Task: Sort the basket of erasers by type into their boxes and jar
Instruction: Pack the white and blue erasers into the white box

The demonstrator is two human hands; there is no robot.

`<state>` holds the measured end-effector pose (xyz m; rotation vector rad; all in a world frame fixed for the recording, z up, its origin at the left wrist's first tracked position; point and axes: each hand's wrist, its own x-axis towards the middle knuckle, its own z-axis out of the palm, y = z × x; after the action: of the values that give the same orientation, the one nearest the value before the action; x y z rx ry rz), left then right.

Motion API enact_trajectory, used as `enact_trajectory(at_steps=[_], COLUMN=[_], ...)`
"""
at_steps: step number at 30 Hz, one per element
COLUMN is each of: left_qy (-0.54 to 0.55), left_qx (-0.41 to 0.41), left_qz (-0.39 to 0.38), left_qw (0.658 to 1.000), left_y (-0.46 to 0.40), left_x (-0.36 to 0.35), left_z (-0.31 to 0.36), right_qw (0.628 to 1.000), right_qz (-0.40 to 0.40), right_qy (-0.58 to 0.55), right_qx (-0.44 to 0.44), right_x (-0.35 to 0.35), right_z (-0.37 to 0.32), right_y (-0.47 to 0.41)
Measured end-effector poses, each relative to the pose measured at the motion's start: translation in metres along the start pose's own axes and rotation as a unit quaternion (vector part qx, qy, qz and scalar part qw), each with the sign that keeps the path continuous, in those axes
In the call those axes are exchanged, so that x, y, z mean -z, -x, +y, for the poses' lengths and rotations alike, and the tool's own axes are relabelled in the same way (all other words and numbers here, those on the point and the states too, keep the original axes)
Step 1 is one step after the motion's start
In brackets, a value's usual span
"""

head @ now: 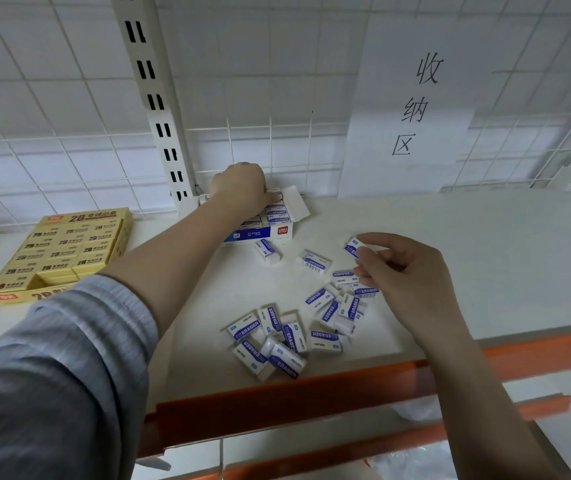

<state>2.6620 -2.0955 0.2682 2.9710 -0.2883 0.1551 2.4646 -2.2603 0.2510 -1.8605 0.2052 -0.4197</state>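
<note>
Several white erasers with blue sleeves lie loose on the white shelf, most in a heap near the front edge and a smaller cluster beside my right hand. My right hand pinches one blue-sleeved eraser between thumb and fingertips, lifted a little off the shelf. My left hand reaches into the open blue and white eraser box at the back, its fingers curled over an eraser in the top row. A yellow box of yellow erasers sits at the left.
A white wire grid backs the shelf, with a slotted upright post and a paper sign with black characters. The shelf's front edge is an orange rail. Clear plastic bags show on the lower level.
</note>
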Motion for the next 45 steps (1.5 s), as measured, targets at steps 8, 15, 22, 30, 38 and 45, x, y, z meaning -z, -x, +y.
enact_trajectory(at_steps=[8, 15, 22, 30, 38, 45], left_qy=[0.143, 0.146, 0.11, -0.02, -0.017, 0.097], left_qx=[0.039, -0.015, -0.252, -0.335, -0.235, -0.138], left_qz=[0.001, 0.032, 0.029, -0.03, -0.035, 0.014], left_qw=[0.989, 0.989, 0.961, 0.941, 0.971, 0.986], left_y=[-0.004, 0.006, 0.058, 0.082, 0.098, 0.155], left_x=[-0.002, -0.002, 0.011, -0.002, -0.012, 0.015], left_z=[-0.004, -0.008, -0.022, -0.033, -0.043, -0.065], right_qw=[1.0, 1.0, 0.998, 0.999, 0.997, 0.975], right_qz=[-0.008, -0.003, -0.048, -0.035, -0.059, -0.104], right_qy=[-0.018, -0.008, -0.029, -0.015, 0.039, 0.141], right_qx=[-0.001, 0.019, 0.013, 0.01, 0.032, 0.133], right_x=[-0.001, 0.0, -0.002, -0.007, -0.015, -0.052], right_z=[0.001, 0.0, 0.0, 0.001, -0.011, -0.03], right_y=[0.002, 0.003, 0.001, -0.005, -0.017, -0.069])
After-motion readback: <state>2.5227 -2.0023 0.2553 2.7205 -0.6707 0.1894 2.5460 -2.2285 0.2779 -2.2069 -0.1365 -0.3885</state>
